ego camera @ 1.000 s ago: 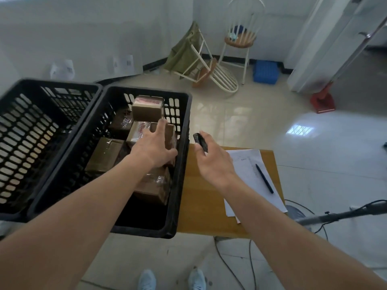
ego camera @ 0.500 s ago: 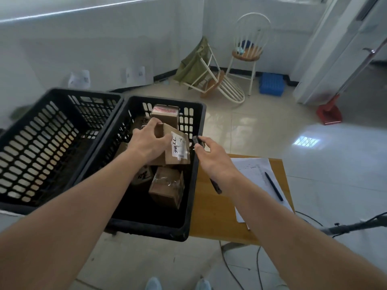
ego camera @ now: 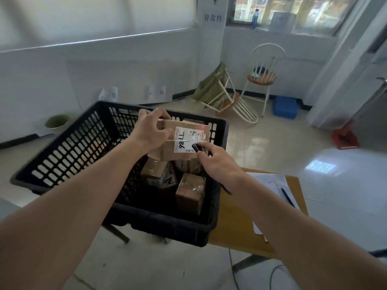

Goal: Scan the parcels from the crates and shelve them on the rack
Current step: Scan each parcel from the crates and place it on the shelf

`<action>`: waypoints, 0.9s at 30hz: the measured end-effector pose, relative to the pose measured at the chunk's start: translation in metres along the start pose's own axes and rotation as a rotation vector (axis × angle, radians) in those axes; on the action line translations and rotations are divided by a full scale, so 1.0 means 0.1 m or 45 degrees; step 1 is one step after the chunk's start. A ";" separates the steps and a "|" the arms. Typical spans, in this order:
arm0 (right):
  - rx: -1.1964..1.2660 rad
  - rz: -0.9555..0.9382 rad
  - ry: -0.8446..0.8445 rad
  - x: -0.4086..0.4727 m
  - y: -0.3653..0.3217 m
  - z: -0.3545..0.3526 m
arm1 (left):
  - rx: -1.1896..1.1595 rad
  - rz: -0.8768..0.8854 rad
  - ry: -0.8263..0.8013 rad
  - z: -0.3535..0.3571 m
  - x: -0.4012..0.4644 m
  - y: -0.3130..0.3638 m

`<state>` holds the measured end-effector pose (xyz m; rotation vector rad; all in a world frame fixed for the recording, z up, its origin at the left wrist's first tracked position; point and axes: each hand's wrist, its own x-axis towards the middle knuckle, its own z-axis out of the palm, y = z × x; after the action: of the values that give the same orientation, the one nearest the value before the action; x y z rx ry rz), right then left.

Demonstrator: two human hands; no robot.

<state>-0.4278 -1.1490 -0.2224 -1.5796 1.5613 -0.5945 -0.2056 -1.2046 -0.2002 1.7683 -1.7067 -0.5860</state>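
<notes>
Black plastic crate [ego camera: 69, 151], one parcel lifted clear of it for scanning.

Everything here sits relative to the crate: it rests partly on the wooden tabletop [ego camera: 236, 225] at its right, its near corner overhanging the floor, and several taped parcels [ego camera: 189, 193] lie low inside it, well below the rim, so a lift straight up meets nothing. Above its far right corner the left hand [ego camera: 149, 130] grips the raised parcel [ego camera: 182, 143] by its left end, label tilted toward the wearer, probably so the code faces the reader. The right hand [ego camera: 217, 164] is closed around a small dark scanner [ego camera: 195, 147], tip just beside the label; whether they touch I cannot tell. Right of the crate, paper [ego camera: 270, 185] and a pen [ego camera: 288, 196] take up the tabletop's far side.
</notes>
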 end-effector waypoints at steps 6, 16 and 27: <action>-0.115 -0.069 -0.082 -0.09 -0.27 0.07 | -0.234 0.085 -0.067 -0.37 -0.03 -0.06; -0.200 -0.054 -0.042 -0.16 -0.59 0.13 | -0.269 0.198 -0.024 -0.82 0.06 -0.19; -0.213 -0.035 -0.108 -0.18 -0.80 0.38 | -0.332 0.227 -0.056 -1.02 0.12 -0.44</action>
<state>-0.3533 -1.1315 -0.1752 -1.7305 1.5613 -0.4148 -0.1035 -1.2046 -0.1561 1.4159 -1.7094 -0.7355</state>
